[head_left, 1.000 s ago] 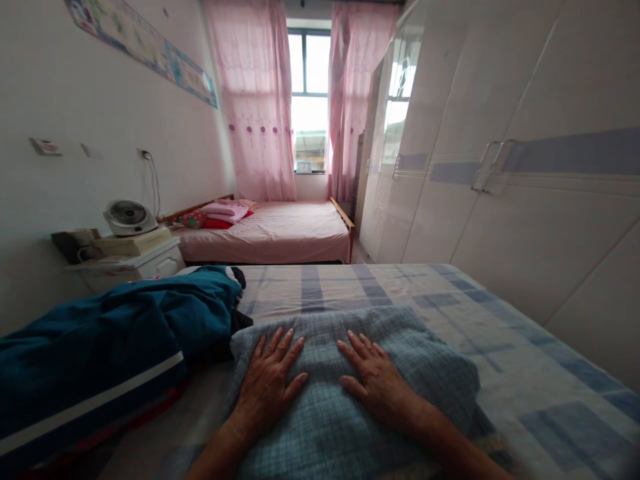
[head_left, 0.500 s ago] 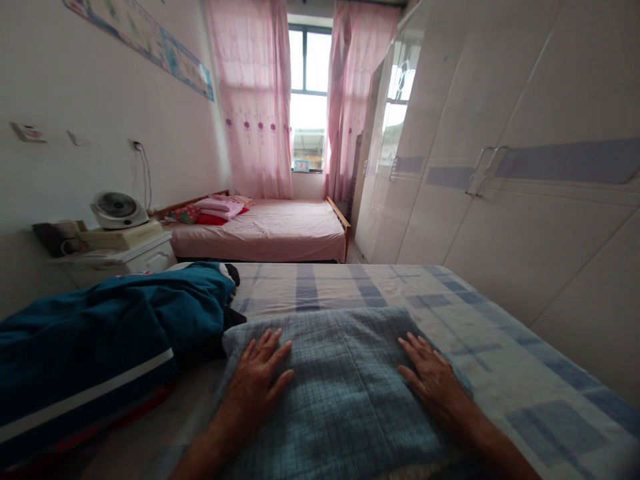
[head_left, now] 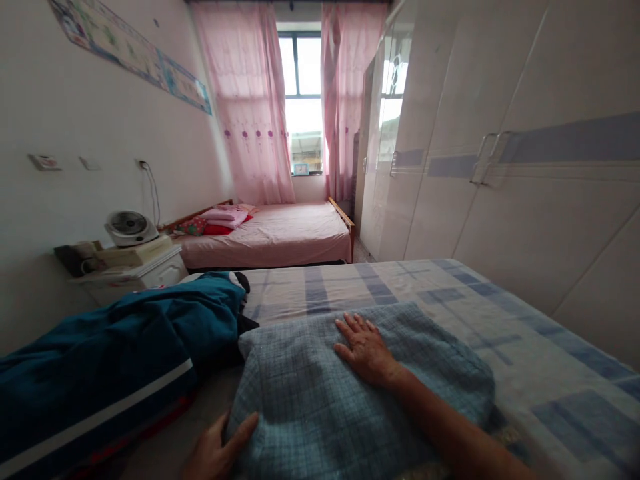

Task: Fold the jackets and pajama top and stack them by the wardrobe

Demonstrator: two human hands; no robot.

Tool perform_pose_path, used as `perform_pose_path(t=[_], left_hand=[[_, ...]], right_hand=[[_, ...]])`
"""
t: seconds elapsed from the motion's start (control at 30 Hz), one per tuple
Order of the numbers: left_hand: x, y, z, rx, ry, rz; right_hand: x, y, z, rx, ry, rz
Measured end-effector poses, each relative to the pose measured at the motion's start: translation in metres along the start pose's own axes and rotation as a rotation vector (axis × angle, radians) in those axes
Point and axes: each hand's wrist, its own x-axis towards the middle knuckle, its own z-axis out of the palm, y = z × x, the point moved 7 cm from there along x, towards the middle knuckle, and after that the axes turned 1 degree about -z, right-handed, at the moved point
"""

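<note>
A blue-grey checked cloth [head_left: 310, 393], padded and pillow-shaped, lies on the bed in front of me. My right hand [head_left: 367, 350] rests flat on its upper middle, fingers spread, with the forearm crossing its right side. At the lower left edge is my left hand [head_left: 220, 447]. Its thumb lies over the cloth and its fingers sit along the side, pinching the edge; the fingertips are partly hidden. A teal garment [head_left: 150, 333] with a white stripe lies heaped to the left of the cloth.
The bed's sheet [head_left: 450, 320] has blue and white checks. Beyond stands a pink-covered bed [head_left: 290, 233] under a curtained window. A white wardrobe [head_left: 500, 233] lines the right side. A fan [head_left: 131, 228] sits on a bedside cabinet [head_left: 167, 270] at the left.
My right hand has moved left and inward onto the middle of the cloth. My left hand has drawn back from its top to the lower left edge. The view has turned slightly.
</note>
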Motion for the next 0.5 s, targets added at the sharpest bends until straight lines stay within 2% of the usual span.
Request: perform_pose_path(t=[0.07, 0.13, 0.2, 0.27, 0.4, 0.5], left_hand=[[-0.001, 0.000, 0.012, -0.196, -0.091, -0.056], [-0.004, 0.004, 0.019, -0.349, -0.144, -0.089], [-0.006, 0.010, 0.019, -0.429, -0.144, -0.106], [-0.009, 0.018, 0.016, -0.463, -0.125, -0.120], [-0.017, 0.047, 0.012, -0.518, -0.081, -0.083], [-0.028, 0.080, 0.018, -0.581, -0.110, -0.021]], right_hand=[[0.001, 0.002, 0.002, 0.014, -0.019, -0.005], [-0.001, 0.004, -0.006, 0.021, 0.026, 0.009], [-0.005, 0.006, -0.015, 0.010, 0.110, 0.037], [-0.008, 0.005, -0.016, -0.003, 0.127, 0.043], [-0.014, 0.004, -0.001, 0.038, -0.021, 0.022], [-0.021, 0.005, -0.005, 0.046, 0.044, 0.029]])
